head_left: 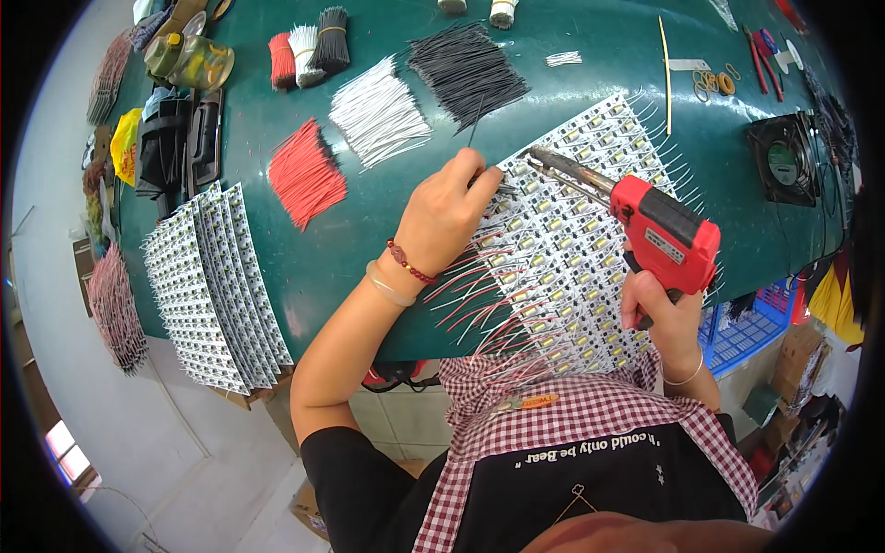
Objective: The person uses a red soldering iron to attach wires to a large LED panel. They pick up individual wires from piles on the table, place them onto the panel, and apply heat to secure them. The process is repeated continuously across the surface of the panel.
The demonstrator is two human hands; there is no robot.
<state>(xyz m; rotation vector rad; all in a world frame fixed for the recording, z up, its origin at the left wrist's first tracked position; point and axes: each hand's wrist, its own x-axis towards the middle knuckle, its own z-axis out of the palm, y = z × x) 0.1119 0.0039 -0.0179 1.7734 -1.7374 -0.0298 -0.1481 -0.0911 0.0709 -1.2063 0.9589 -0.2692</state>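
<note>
Red and black, the soldering gun [659, 226] sat in the right fingers [631, 300], curled around its handle, its tip over the circuit panel [572, 258] on the tabletop [608, 37]. The left fingers [467, 166] pinched a black wire [477, 124]; white wires [380, 112] lay piled ahead, seemingly for easy reach.

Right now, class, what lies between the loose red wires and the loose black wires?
Head view: loose white wires lie between the red wires and the black wires.

readable line of white lettering [590, 452] on the black cloth [553, 488] at my chest, upside down, gun label [665, 245] on the red soldering gun [682, 229] in my right hand [659, 309], too fine to read, fan hub label [783, 164] likewise
</note>
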